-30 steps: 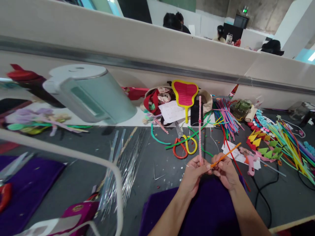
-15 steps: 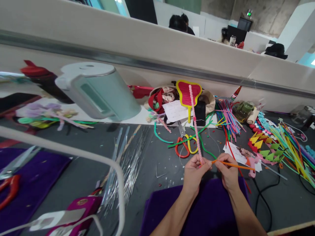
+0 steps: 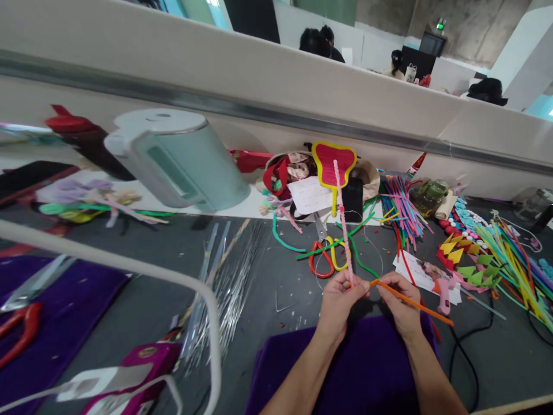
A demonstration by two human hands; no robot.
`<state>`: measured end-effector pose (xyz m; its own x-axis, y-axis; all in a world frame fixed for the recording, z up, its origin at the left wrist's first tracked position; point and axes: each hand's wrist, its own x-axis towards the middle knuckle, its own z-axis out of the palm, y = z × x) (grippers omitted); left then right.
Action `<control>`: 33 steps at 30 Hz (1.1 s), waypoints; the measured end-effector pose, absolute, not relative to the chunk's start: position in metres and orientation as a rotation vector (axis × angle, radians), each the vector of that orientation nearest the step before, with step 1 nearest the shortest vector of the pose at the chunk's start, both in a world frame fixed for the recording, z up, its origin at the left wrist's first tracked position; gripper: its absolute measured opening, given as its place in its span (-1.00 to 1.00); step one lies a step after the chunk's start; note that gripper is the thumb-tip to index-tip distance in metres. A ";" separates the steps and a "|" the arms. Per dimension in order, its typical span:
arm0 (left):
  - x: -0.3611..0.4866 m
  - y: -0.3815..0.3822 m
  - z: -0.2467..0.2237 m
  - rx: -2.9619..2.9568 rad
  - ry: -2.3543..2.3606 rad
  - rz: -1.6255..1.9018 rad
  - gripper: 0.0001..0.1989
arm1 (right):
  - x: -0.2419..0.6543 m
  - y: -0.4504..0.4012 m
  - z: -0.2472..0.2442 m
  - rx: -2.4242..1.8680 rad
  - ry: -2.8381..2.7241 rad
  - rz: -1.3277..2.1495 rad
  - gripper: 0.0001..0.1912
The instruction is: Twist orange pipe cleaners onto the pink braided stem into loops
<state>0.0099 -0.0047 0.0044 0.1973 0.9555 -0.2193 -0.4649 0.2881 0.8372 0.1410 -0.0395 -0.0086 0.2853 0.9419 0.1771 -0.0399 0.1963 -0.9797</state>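
Between its thumb and fingers my left hand (image 3: 339, 300) grips the lower end of a long pink pipe-cleaner stem (image 3: 344, 233), which stands up and leans slightly left. An orange pipe cleaner (image 3: 423, 308) reaches from the foot of that stem to my right hand (image 3: 401, 302), which pinches it; its free tail slants down to the right. Whether the orange piece is wound round the stem is hidden by my left fingers. Both hands are above a folded purple cloth (image 3: 367, 369). Red-and-yellow-handled scissors (image 3: 322, 266) and green pipe cleaners (image 3: 360, 259) lie just beyond.
A pale kettle (image 3: 181, 161) stands back left, with a white tube (image 3: 211, 323) arching in front. Thin wires (image 3: 239, 282) lie left of the cloth. A red-and-yellow fan shape (image 3: 334, 164) leans at the back. To the right are pipe-cleaner bundles (image 3: 404, 204) and a pink glue gun (image 3: 444, 291).
The orange pipe cleaner's tail has swung from nearly level to a downward slant. My right hand has turned slightly, while the pink stem's top has dipped a little.
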 end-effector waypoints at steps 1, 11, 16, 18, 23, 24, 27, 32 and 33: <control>0.009 -0.003 0.005 0.689 0.835 1.097 -0.75 | 0.143 -0.039 -0.008 -1.109 -1.044 0.944 -0.91; 0.005 -0.004 0.009 0.601 0.692 0.882 -0.67 | 0.155 -0.036 -0.011 -0.898 -0.993 1.220 -0.91; 0.005 -0.005 0.011 0.602 0.685 0.828 -0.65 | 0.160 -0.037 -0.013 -0.839 -1.019 1.289 -0.88; 0.006 -0.005 0.012 0.613 0.684 0.806 -0.65 | 0.162 -0.037 -0.014 -0.840 -1.021 1.318 -0.85; 0.006 -0.006 0.012 0.673 0.692 0.831 -0.68 | 0.161 -0.038 -0.013 -0.851 -0.971 1.383 -0.82; 0.007 -0.006 0.012 0.684 0.694 0.847 -0.69 | 0.161 -0.038 -0.013 -0.863 -0.970 1.378 -0.81; 0.007 -0.007 0.014 0.729 0.728 0.912 -0.71 | 0.161 -0.038 -0.012 -0.899 -0.986 1.326 -0.82; 0.009 -0.010 0.015 0.822 0.823 1.025 -0.70 | 0.157 -0.036 -0.012 -0.902 -0.945 1.267 -0.80; 0.010 -0.011 0.015 0.834 0.836 1.050 -0.69 | 0.155 -0.036 -0.012 -0.899 -0.923 1.260 -0.80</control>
<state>0.0103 -0.0114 0.0147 0.2712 0.9464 -0.1752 -0.3828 0.2731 0.8826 0.1549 -0.0357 -0.0122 0.0768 0.9946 0.0701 -0.3661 0.0935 -0.9259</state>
